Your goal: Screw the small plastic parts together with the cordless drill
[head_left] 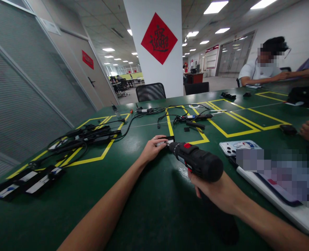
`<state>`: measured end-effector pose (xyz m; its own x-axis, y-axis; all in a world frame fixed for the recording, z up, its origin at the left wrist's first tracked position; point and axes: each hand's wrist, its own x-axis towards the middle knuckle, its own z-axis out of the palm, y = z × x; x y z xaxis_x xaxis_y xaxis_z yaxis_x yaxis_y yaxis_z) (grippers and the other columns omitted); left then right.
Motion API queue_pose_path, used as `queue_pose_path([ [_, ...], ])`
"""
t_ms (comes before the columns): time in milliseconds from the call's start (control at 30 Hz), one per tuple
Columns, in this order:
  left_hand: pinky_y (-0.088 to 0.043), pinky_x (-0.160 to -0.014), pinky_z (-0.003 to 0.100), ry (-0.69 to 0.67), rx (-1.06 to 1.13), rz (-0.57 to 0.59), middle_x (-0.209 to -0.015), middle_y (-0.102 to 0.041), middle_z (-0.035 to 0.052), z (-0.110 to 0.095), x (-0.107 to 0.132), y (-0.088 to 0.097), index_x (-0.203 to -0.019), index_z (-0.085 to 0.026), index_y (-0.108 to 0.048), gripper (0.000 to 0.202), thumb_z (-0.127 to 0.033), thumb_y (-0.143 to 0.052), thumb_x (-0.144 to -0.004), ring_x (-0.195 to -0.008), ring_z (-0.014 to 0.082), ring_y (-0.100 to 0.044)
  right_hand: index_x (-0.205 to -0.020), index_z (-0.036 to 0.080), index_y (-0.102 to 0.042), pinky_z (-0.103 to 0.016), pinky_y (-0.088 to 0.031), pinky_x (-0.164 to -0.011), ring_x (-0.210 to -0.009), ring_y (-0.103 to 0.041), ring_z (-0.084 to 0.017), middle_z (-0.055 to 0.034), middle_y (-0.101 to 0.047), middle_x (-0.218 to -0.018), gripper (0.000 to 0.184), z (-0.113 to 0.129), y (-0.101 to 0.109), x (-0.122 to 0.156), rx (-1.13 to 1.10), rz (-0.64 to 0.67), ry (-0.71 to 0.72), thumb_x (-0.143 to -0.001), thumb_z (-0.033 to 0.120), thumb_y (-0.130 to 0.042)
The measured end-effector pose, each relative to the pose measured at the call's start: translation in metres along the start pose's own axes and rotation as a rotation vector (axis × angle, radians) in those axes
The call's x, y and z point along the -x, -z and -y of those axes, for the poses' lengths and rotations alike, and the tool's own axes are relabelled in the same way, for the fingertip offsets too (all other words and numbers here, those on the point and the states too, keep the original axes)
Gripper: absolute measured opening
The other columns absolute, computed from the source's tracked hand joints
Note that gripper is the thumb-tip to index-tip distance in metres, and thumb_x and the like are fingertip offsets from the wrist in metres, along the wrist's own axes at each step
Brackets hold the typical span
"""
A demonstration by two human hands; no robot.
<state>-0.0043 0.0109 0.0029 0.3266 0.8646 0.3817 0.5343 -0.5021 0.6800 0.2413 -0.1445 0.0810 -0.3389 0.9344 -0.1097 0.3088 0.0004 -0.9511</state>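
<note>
While right fingers (193, 178) wrap the drill (195, 158), left fingers (160, 141) pinch the black-and-white piece (171, 138) between them.

A red diamond-shaped poster (159, 38) on the white pillar (167, 77) bears large black Chinese calligraphy, its strokes merged into one dense composite character that I cannot read with certainty. Marks on the red door sign (87, 59), the red-edged wall board (212, 58) and the cordless drill (196, 160)'s side label are too small or blurred to read.
</note>
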Motion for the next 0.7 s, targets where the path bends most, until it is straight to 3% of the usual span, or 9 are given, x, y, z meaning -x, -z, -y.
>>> queue_pose_path([
  [167, -0.04, -0.098, 0.041, 0.007, 0.005, 0.017, -0.12, -0.053, 0.0077, -0.0011, 0.0003, 0.0009, -0.1, -0.021, -0.066, 0.029, -0.036, -0.056, -0.077, -0.112, 0.0241, -0.049, -0.079, 0.019, -0.064, -0.024, -0.039, -0.045, -0.044, -0.049, -0.011, 0.0027, -0.054, -0.05, 0.013, -0.005, -0.0033, -0.0012, 0.088, -0.065, 0.06, -0.076, 0.027, -0.054],
  [333, -0.042, -0.096, 0.037, 0.005, 0.007, 0.025, -0.12, -0.053, 0.0072, -0.0005, 0.0001, 0.0015, -0.099, -0.021, -0.066, 0.029, -0.037, -0.057, -0.077, -0.112, 0.0232, -0.049, -0.11, 0.022, -0.057, -0.025, -0.04, -0.048, -0.048, -0.053, -0.014, 0.0035, -0.057, -0.055, 0.036, -0.0055, -0.0067, -0.0007, 0.104, -0.129, 0.112, -0.074, 0.023, -0.055],
  [700, -0.035, -0.103, 0.039, -0.009, -0.012, -0.007, -0.12, -0.051, 0.0072, 0.0006, 0.0006, -0.0033, -0.1, -0.021, -0.064, 0.028, -0.033, -0.057, -0.076, -0.113, 0.022, -0.048, -0.106, 0.021, -0.059, -0.024, -0.039, -0.047, -0.047, -0.052, -0.013, 0.0034, -0.056, -0.056, 0.032, -0.0053, -0.0026, -0.0008, 0.084, -0.121, 0.081, -0.074, 0.02, -0.053],
])
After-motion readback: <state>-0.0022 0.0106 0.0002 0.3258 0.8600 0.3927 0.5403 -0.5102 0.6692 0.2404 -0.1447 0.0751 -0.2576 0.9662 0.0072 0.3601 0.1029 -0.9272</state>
